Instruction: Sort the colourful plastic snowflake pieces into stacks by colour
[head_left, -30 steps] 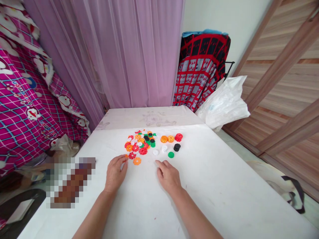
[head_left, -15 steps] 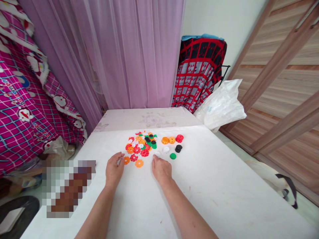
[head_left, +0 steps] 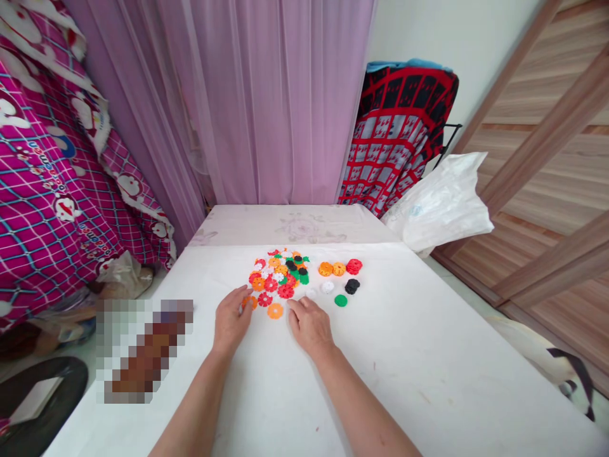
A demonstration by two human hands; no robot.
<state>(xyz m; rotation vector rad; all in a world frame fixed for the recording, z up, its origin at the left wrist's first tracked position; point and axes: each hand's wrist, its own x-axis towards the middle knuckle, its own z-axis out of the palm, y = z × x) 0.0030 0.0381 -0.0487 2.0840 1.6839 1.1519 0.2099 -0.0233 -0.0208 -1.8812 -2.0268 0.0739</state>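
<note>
Notched discs (head_left: 281, 270) beside small stacks (head_left: 353, 267) crowd white cloth (head_left: 276, 387) ahead of parted left fingers (head_left: 238, 296) and right fingers (head_left: 310, 307).

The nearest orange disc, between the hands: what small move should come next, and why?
Probably the right hand should pick up that orange disc: it lies uncovered at the near edge of the mixed pile, beside those fingers, while other orange discs sit grouped apart, to the right.

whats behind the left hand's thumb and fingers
Part of an orange notched disc shows past the left hand, with a red notched disc to its right. The orange disc's remainder is covered, as is anything under the palm.
</note>
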